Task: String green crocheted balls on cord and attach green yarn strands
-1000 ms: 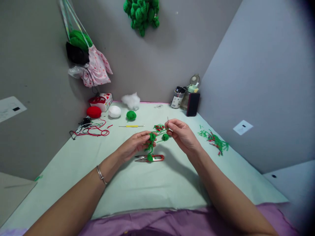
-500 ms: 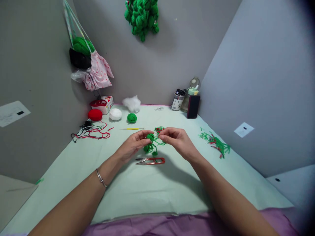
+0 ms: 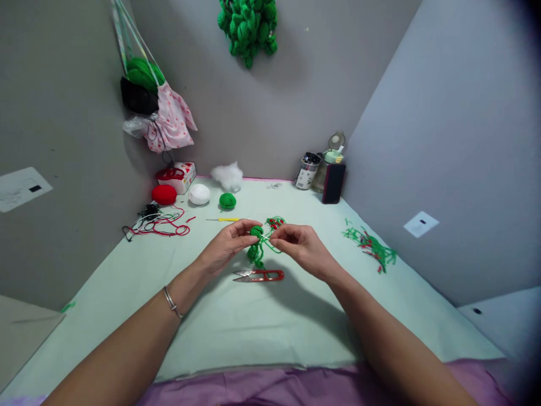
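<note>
My left hand [image 3: 228,243] pinches a small green crocheted piece [image 3: 255,232] above the pale green table [image 3: 236,327]. More green balls and yarn dangle from the piece down to about mid-table. My right hand [image 3: 301,247] is closed in a pinch on a thin needle, its tip pointing at the piece, with green yarn looping between the hands. Red-handled thread snips [image 3: 260,275] lie on the table just below both hands.
Red [image 3: 164,194], white [image 3: 199,193] and green [image 3: 227,200] yarn balls, a yellow crochet hook [image 3: 226,219], white stuffing [image 3: 227,174] and tangled red cord [image 3: 163,224] lie at the back left. A jar, bottle and dark phone [image 3: 332,182] stand back right. Green scraps [image 3: 372,246] lie right.
My right hand came down from a raised pull of the needle and moved left to the green piece. The hands are now close together; the dangling balls have shifted slightly.
</note>
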Motion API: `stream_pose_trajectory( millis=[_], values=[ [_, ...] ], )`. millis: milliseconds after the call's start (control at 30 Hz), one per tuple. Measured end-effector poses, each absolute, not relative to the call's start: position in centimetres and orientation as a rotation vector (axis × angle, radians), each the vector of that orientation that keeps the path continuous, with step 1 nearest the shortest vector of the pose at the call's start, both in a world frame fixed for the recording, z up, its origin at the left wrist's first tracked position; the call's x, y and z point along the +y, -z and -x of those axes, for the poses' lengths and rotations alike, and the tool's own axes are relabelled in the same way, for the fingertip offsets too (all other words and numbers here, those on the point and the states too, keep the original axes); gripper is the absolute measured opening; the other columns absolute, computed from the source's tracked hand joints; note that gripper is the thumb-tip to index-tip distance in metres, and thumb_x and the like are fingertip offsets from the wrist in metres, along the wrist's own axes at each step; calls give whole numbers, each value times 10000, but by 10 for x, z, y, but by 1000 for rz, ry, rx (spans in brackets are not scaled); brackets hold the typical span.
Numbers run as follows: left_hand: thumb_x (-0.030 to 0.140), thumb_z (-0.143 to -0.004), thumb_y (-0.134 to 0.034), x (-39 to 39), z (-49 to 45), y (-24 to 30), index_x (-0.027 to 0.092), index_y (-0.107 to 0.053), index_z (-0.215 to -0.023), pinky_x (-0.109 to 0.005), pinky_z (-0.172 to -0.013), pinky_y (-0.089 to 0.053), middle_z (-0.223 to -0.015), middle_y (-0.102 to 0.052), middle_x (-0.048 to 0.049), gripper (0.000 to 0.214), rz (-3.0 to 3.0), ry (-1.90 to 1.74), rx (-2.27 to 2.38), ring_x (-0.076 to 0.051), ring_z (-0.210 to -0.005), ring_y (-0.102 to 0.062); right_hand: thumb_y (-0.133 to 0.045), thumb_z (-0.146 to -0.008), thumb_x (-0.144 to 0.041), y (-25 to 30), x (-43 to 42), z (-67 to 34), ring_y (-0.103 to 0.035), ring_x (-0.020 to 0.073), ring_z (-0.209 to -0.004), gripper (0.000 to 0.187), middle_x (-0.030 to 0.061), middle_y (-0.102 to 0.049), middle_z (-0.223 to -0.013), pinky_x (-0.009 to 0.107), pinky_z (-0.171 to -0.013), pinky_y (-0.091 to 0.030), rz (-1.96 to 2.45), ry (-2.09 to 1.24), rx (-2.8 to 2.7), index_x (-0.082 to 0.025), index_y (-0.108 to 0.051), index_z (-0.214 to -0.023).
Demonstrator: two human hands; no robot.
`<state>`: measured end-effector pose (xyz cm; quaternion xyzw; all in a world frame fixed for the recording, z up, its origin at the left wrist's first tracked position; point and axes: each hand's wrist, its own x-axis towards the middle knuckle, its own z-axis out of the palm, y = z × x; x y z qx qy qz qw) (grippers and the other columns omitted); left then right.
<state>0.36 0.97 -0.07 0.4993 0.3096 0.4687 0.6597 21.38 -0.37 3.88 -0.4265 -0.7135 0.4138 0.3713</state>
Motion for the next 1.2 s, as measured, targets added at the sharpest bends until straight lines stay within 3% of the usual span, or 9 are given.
stream_pose_trajectory(
  millis=[200, 867, 1067, 1200],
  values=[
    [219, -726, -816, 13, -3, 7, 218, -718, -1055, -295, -858, -435, -1056, -660, -30, 343, -1266, -1130, 761, -164, -950, -580, -649, -818, -259, -37, -5, -213, -448, 122, -590, 118, -4, -585, -634, 272, -565, -331, 1158, -1009, -1882, -175, -687, -744],
    [235, -648, -851, 1, -14, -5, 180, -672, -897, -311, -796, -497, -866, -660, -11, 311, -1303, -1244, 844, -164, -848, -610, -688, -814, -347, -29, 1, -210, -455, 136, -624, 168, -7, -567, -660, 293, -602, -341, 1013, -1154, -1786, -185, -682, -773],
    [231, -617, -869, -2, -17, -7, 173, -682, -873, -305, -772, -497, -836, -662, -9, 323, -1257, -1219, 826, -162, -817, -610, -728, -802, -415, -26, 2, -206, -472, 140, -650, 251, -2, -571, -686, 290, -623, -354, 964, -1221, -1726, -184, -646, -746],
    [274, -631, -880, 0, -18, -3, 180, -707, -928, -303, -799, -489, -878, -690, -18, 356, -1186, -1226, 787, -167, -849, -625, -777, -770, -454, -27, 2, -204, -411, 112, -598, 312, -30, -512, -641, 272, -589, -313, 958, -1320, -1630, -179, -631, -767]
  ],
)
